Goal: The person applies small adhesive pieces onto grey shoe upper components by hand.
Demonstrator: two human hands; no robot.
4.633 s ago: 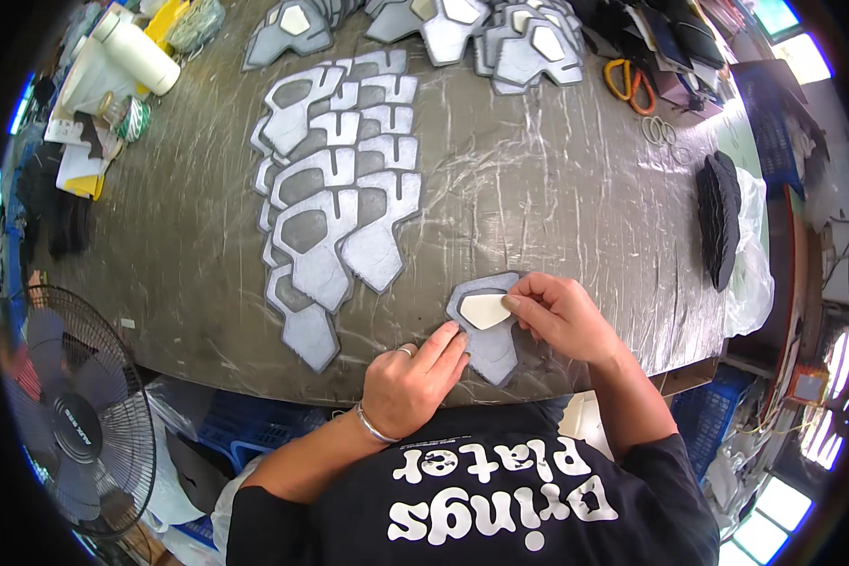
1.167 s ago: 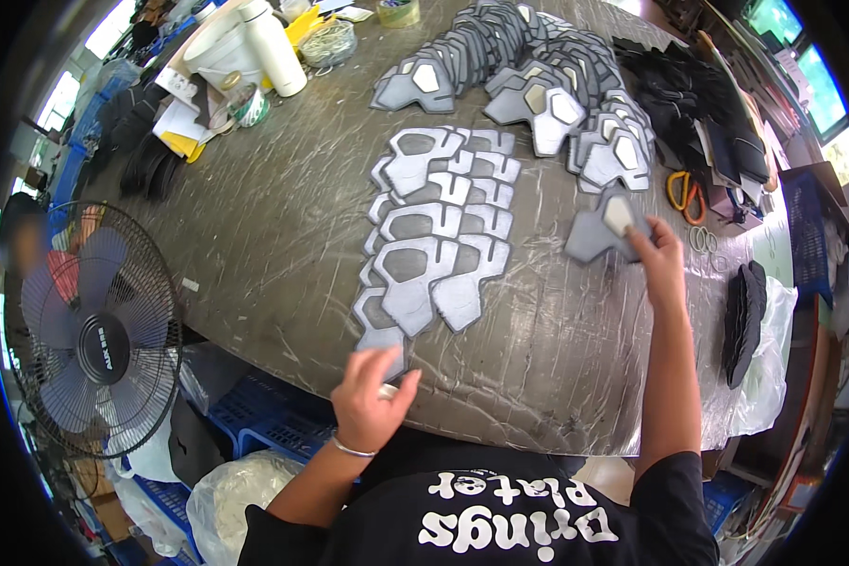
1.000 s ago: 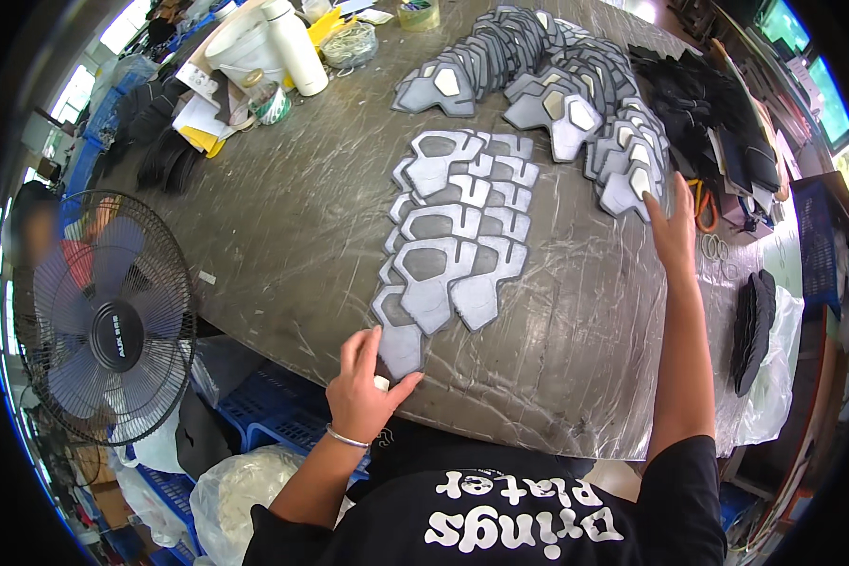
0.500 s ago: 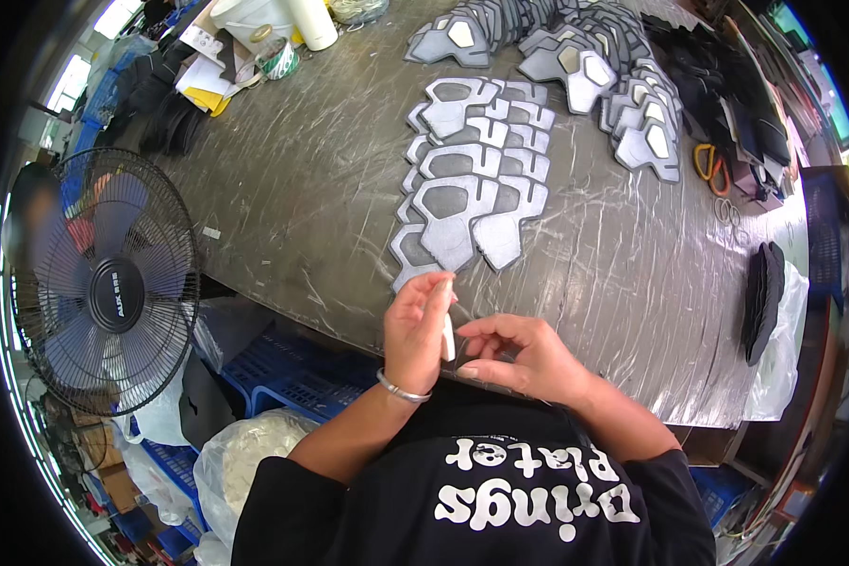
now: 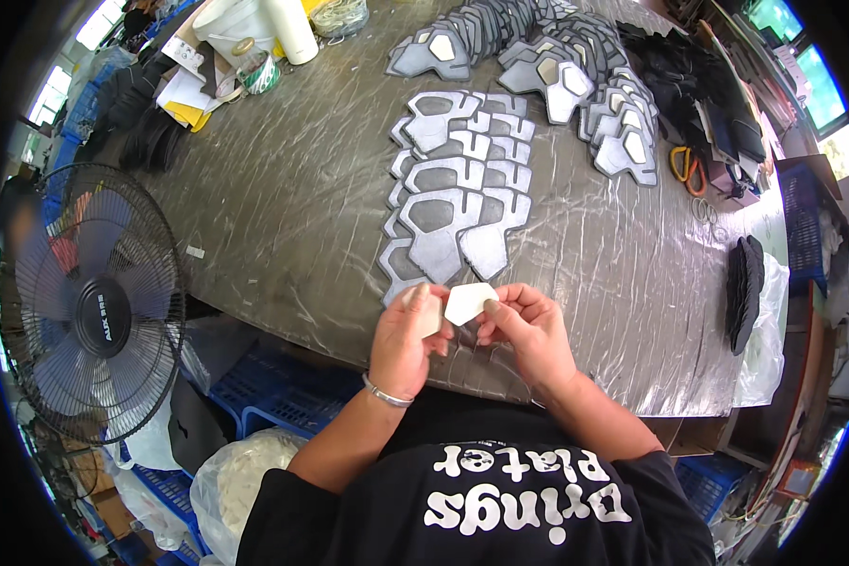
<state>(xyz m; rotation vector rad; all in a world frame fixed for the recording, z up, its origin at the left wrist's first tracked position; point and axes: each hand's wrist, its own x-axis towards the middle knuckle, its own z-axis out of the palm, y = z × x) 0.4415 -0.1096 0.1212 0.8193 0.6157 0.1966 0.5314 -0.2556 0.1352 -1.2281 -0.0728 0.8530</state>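
Both sets of fingers pinch one small white hexagonal piece (image 5: 469,303) at the near edge of the tabletop (image 5: 283,217): the left hand (image 5: 407,340) grips its left side, the right hand (image 5: 528,332) its right. Held so lightly by the tips, it could probably slip or crease if the two hands pull unevenly. Just beyond lie overlapping grey shaped panels (image 5: 453,203). Far left stand a white bucket (image 5: 228,21), a tape roll (image 5: 258,72), and yellow and white paper packets (image 5: 191,94); orange-handled scissors (image 5: 686,170) lie far right.

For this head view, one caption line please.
Both hands, left hand and right hand, hold a small white piece above the table.
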